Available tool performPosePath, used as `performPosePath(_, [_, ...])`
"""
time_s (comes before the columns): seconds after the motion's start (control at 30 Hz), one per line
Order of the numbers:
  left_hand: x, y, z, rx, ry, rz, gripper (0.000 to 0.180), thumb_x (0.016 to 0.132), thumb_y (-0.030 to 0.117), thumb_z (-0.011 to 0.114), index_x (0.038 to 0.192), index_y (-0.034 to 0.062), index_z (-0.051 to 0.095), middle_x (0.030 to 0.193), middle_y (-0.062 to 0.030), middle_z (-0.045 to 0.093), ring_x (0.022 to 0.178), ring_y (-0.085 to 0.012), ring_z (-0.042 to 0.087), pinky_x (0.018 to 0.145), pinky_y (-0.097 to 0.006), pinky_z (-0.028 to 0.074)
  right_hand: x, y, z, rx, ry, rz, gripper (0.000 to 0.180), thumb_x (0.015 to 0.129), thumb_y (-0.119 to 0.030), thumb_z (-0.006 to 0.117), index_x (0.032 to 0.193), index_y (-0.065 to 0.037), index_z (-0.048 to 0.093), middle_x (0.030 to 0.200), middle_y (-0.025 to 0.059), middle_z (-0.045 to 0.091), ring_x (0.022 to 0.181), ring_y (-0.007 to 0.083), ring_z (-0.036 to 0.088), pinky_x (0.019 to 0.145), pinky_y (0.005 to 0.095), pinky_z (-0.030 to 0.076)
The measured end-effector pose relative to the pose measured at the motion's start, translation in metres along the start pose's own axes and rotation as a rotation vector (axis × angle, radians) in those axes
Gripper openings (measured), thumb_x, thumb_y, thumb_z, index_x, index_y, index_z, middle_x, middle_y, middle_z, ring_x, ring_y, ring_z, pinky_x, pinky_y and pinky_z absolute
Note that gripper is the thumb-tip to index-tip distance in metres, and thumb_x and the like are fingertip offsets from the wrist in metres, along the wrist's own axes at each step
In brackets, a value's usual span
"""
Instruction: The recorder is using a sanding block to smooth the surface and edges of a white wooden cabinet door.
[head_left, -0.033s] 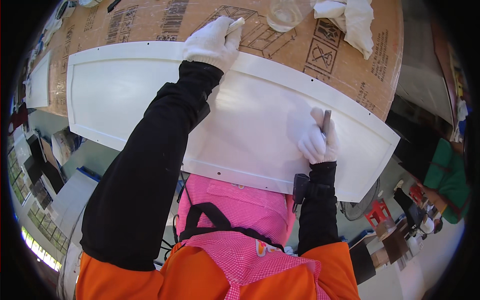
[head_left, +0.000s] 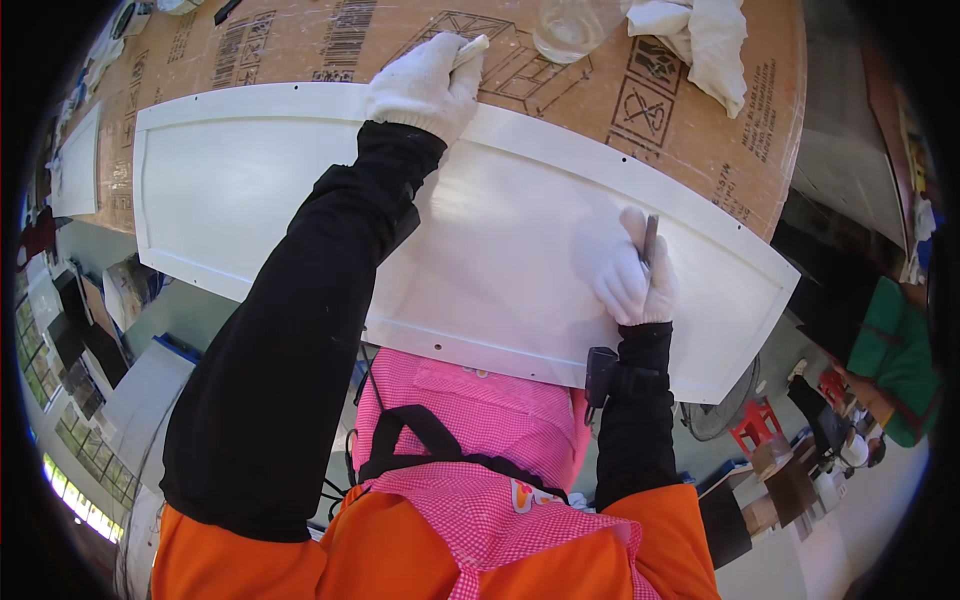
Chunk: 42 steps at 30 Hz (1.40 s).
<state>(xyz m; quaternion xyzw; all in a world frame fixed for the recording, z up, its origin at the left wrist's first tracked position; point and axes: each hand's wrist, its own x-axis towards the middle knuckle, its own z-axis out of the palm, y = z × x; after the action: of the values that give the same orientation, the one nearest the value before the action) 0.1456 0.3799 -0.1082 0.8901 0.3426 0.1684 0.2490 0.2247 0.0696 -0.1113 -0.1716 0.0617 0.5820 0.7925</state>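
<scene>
White panel (head_left: 520, 230) lies long axis sideways; grey tool (head_left: 651, 236) seemingly points forward.

The long, framed white panel (head_left: 510, 250), with small dark holes (head_left: 624, 160) near its edges, lies flat, partly over brown cardboard (head_left: 580, 118). The right hand (head_left: 630, 280) grips a slim grey tool (head_left: 651, 236), one end sticking out; the left hand (head_left: 420, 88) holds a small pale piece (head_left: 473, 48).

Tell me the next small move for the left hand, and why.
Perhaps draw the left hand slightly back so its small whitish piece sits over the far border of the white panel: the hand overlaps that border, but the piece sticks out past it, over the cardboard. The right hand, holding a slim grey tool, is clear of that spot.
</scene>
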Motion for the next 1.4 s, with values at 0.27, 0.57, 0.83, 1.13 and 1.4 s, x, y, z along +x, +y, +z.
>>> performPosePath(0.27, [0.002, -0.026, 0.008, 0.053, -0.025, -0.016, 0.037, 0.099, 0.044, 0.059, 0.105, 0.0079, 0.067, 0.088, -0.0179, 0.068, 0.085, -0.0354, 0.067, 0.077, -0.040, 0.051, 0.002, -0.002, -0.024, -0.095, -0.074, 0.135, 0.051, 0.110, -0.035, 0.043, 0.142, 0.004, 0.051, 0.043, -0.0006, 0.039, 0.031, 0.0131, 0.035, 0.034, 0.0267, 0.034])
performPosePath(0.57, [0.009, -0.036, 0.016, 0.092, -0.028, 0.003, 0.040, 0.098, 0.048, 0.060, 0.094, 0.0082, 0.066, 0.074, -0.0124, 0.062, 0.068, -0.0269, 0.058, 0.070, -0.037, 0.048, 0.003, -0.001, 0.020, -0.278, 0.163, -0.052, 0.047, 0.108, -0.031, 0.049, 0.140, 0.002, 0.054, 0.064, 0.0030, 0.059, 0.051, 0.0123, 0.052, 0.049, 0.0249, 0.040])
performPosePath(0.83, [0.020, -0.054, 0.026, 0.216, -0.045, -0.057, 0.047, 0.096, 0.054, 0.060, 0.094, 0.0075, 0.067, 0.074, -0.0070, 0.062, 0.069, -0.0209, 0.056, 0.073, -0.035, 0.048, -0.030, 0.053, 0.042, -0.299, 0.506, -0.206, 0.037, 0.106, -0.030, 0.056, 0.131, -0.004, 0.063, 0.069, 0.0016, 0.063, 0.048, 0.0085, 0.052, 0.045, 0.0237, 0.042])
performPosePath(1.13, [0.053, -0.101, 0.028, 0.309, -0.104, -0.037, 0.063, 0.096, 0.060, 0.053, 0.119, 0.0033, 0.070, 0.103, -0.0165, 0.075, 0.097, -0.0327, 0.070, 0.090, -0.041, 0.050, -0.245, 0.031, -0.026, -1.945, 1.210, -0.868, 0.040, 0.094, -0.006, 0.066, 0.133, -0.002, 0.065, 0.087, 0.0124, 0.068, 0.057, 0.0232, 0.058, 0.058, 0.0351, 0.050])
performPosePath(1.4, [0.068, -0.116, 0.027, 0.396, -0.042, 0.096, 0.070, 0.099, 0.055, 0.050, 0.144, 0.0027, 0.054, 0.141, -0.0165, 0.061, 0.133, -0.0311, 0.056, 0.111, -0.036, 0.041, -0.317, -0.019, -0.075, -1.332, 1.697, -0.769, 0.039, 0.100, -0.007, 0.060, 0.138, -0.005, 0.061, 0.083, 0.0033, 0.056, 0.059, 0.0072, 0.051, 0.055, 0.0280, 0.045])
